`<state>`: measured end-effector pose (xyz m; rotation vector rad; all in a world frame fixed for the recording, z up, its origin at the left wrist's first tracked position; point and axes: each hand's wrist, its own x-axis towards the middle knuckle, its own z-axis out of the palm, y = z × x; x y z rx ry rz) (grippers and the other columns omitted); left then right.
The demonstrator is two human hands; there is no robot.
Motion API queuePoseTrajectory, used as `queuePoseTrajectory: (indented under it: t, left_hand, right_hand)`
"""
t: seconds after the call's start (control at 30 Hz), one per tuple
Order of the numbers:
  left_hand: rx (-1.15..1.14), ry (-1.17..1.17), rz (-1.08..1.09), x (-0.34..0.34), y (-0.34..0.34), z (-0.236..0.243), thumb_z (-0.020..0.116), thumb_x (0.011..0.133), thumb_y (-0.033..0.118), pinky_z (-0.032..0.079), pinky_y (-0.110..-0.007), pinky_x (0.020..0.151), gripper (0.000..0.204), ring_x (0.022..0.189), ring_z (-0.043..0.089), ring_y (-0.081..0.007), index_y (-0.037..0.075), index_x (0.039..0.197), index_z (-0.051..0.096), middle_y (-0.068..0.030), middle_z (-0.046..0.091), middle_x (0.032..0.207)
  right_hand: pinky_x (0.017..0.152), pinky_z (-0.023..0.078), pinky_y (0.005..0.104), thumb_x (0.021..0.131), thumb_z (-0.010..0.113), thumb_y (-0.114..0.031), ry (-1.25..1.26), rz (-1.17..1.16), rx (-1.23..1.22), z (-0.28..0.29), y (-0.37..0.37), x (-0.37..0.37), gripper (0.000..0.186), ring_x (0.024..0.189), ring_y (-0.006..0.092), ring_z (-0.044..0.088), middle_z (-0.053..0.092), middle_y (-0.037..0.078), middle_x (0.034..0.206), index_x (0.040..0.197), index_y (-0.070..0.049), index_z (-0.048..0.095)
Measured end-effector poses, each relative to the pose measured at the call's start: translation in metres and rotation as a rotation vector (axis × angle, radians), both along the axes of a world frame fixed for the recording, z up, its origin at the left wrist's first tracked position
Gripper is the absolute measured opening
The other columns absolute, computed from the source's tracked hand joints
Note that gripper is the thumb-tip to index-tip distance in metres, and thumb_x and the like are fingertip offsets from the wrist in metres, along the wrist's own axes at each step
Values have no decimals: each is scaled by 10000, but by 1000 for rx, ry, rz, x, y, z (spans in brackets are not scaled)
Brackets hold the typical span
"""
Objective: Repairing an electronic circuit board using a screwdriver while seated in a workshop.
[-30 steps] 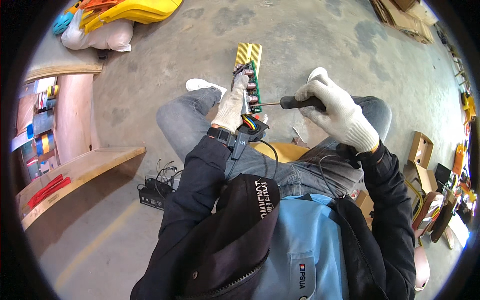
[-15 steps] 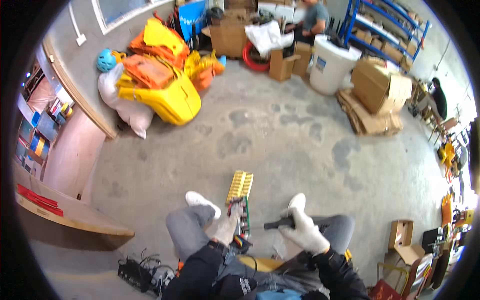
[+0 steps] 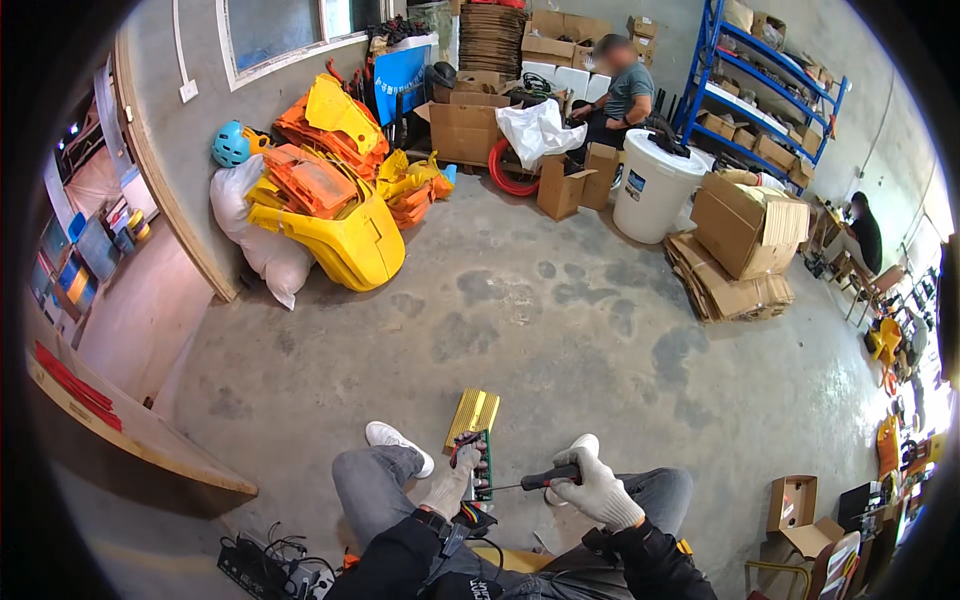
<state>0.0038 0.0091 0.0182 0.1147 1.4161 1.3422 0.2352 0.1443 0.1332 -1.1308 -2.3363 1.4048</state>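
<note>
Circuit board [image 3: 484, 468] held by left hand [image 3: 452, 484]; screwdriver [image 3: 549, 479] gripped by right hand [image 3: 597, 490], right of board, crosswise to board's long axis.

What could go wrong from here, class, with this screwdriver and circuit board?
The screwdriver in the gloved right hand points at the circuit board; a slip might scratch or damage components. The left hand holds the board close by, so the tip could jab it.

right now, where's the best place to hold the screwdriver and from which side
By its thick dark handle, probably best from the person's right: the handle end faces that way, while the thin shaft points left toward the green circuit board.
</note>
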Motion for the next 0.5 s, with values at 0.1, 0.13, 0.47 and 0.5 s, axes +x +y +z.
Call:
queuePoseTrajectory:
  t: [0.1,0.13,0.47,0.5]
  left_hand:
    - [-20,11,6,-1,-1,-7,708,988,542,606,-383,618,443,822,658,-145,174,1232,675,6,665,993]
    - [-41,3,-2,-3,-3,-13,702,998,522,607,-384,630,414,851,660,-144,195,1252,675,6,670,1029]
    - [-4,33,-50,-8,-4,-30,640,1000,618,657,-464,691,583,1054,620,-208,193,1398,604,-48,598,1195]
    - [-1,46,-36,-6,-5,-24,638,1002,618,659,-437,668,588,1012,634,-200,162,1373,612,-42,604,1159]
  right_hand:
    - [896,566,450,979,718,-273,-52,-63,102,-5,-8,-3,371,1058,376,709,712,204,1115,1257,-38,645]
    - [896,566,450,979,718,-273,-52,-58,100,-2,-9,-3,371,1058,376,709,712,204,1115,1257,-38,645]
    - [880,561,464,997,682,-252,19,8,55,-6,-4,3,348,1022,402,709,695,227,1124,1241,-8,636]
    - [878,564,463,988,697,-274,51,57,65,-6,-3,2,375,1003,406,714,697,226,1128,1244,-8,633]
